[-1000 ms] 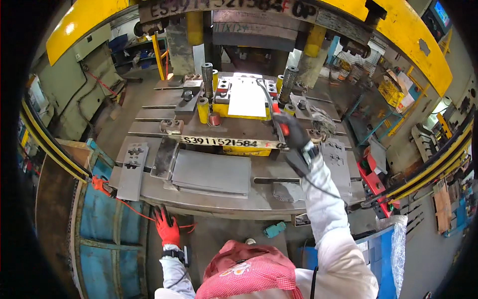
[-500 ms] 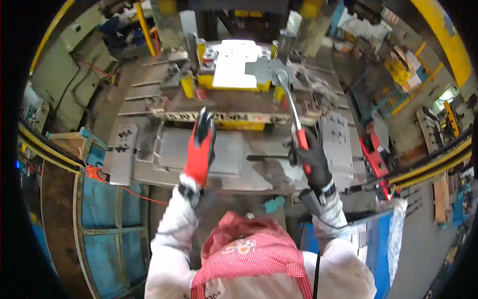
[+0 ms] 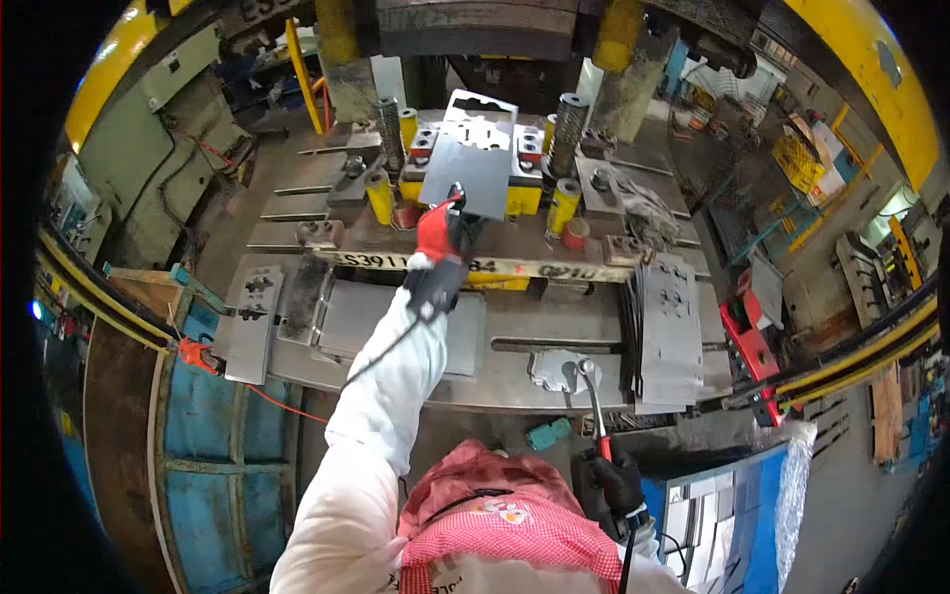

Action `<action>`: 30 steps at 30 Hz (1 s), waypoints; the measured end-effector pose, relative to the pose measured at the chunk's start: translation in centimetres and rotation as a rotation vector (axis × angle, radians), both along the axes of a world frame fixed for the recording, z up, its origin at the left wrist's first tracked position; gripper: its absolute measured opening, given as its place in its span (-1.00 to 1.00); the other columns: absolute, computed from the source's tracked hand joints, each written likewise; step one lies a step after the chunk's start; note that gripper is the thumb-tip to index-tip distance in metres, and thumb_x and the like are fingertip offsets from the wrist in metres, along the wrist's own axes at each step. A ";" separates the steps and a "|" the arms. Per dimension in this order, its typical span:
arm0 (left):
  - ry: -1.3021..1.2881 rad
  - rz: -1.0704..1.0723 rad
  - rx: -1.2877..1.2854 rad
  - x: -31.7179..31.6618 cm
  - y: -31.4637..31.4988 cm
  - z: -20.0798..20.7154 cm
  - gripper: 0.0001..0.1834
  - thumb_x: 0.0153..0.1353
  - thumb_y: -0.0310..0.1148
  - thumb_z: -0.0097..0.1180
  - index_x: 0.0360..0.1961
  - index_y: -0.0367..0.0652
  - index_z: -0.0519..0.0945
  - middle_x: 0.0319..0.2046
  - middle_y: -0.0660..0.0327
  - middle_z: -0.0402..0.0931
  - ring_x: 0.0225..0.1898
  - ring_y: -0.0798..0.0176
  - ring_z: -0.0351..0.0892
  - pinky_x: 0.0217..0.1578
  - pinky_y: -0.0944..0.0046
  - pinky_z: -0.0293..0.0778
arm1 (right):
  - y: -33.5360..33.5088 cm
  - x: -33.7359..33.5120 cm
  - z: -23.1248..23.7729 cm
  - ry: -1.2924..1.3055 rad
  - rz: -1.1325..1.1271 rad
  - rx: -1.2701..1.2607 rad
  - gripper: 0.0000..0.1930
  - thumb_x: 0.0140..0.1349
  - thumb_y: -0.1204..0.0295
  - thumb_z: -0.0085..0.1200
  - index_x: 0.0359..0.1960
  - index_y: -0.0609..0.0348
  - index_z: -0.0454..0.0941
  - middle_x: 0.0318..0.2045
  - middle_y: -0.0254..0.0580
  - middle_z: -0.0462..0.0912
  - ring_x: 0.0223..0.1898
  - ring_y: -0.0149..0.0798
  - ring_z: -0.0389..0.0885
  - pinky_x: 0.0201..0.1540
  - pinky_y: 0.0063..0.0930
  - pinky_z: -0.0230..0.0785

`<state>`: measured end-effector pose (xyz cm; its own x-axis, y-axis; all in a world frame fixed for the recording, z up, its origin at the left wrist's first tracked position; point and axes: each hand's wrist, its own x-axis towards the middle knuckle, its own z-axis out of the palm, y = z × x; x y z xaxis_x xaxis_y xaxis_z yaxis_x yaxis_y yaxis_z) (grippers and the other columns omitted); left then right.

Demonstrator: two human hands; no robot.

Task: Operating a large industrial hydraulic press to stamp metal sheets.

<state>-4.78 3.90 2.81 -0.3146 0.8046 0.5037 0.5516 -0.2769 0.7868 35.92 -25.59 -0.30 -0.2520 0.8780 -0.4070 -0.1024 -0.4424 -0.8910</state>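
Note:
My left hand, in a red and black glove, is stretched forward with its fingers closed at the near edge of a flat grey metal sheet. The sheet has cut-outs at its far end and lies over the press die, between its posts. My right hand, in a black glove, is wrapped round the red handle of a long metal tool with a round head. The tool's head is above the near edge of the press bed, beside a pale rag; whether they touch I cannot tell.
Flat grey sheets lie on the near left of the bed. Cut metal plates are stacked at the right and the left. Yellow posts and dark coiled columns flank the die. A blue-framed cart stands at the left.
My left hand has reached forward and closed on the metal sheet. My right hand has drawn back toward me with the tool, whose head has left the die area.

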 end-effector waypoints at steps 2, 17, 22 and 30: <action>-0.273 -0.020 -0.007 2.7 -4.1 4.5 -0.68 0.08 -0.29 0.15 -0.15 -0.20 0.53 -0.30 0.18 0.57 -0.32 0.31 0.53 -0.25 0.33 0.42 | 0.9 0.3 0.3 -0.110 -0.072 0.173 -0.39 0.03 0.54 0.00 0.20 0.16 0.16 -0.33 -0.19 0.56 -0.57 -0.48 0.39 -0.48 -0.60 0.31; 0.376 -0.648 -0.781 -4.2 -14.6 17.7 -0.68 -0.09 -0.44 0.06 -0.25 -0.30 0.56 -0.46 0.18 0.57 -0.40 0.40 0.48 -0.31 0.37 0.41 | 7.0 -8.0 10.4 -0.331 0.700 0.745 -0.26 -0.06 0.37 0.22 0.22 0.09 0.18 -0.21 -0.04 0.56 -0.28 -0.19 0.55 -0.18 -0.38 0.35; 0.297 -0.828 -0.668 -3.9 -10.5 16.1 -0.73 -0.04 -0.35 0.08 -0.30 -0.27 0.56 -0.49 0.21 0.55 -0.46 0.40 0.45 -0.42 0.34 0.39 | 5.2 -8.7 8.8 0.023 0.637 0.259 -0.20 -0.02 0.50 0.13 0.29 0.11 0.00 0.10 -0.13 0.35 0.04 -0.31 0.37 0.08 -0.45 0.19; 0.269 -0.142 -0.148 -5.7 -4.5 14.4 -0.61 0.13 -0.31 0.12 -0.01 -0.17 0.46 -0.20 0.19 0.56 -0.22 0.38 0.50 -0.15 0.36 0.40 | 8.7 -10.9 10.3 0.167 0.281 0.224 -0.26 -0.01 0.33 0.05 0.25 0.27 0.07 -0.13 -0.27 0.40 -0.28 -0.49 0.37 -0.24 -0.62 0.28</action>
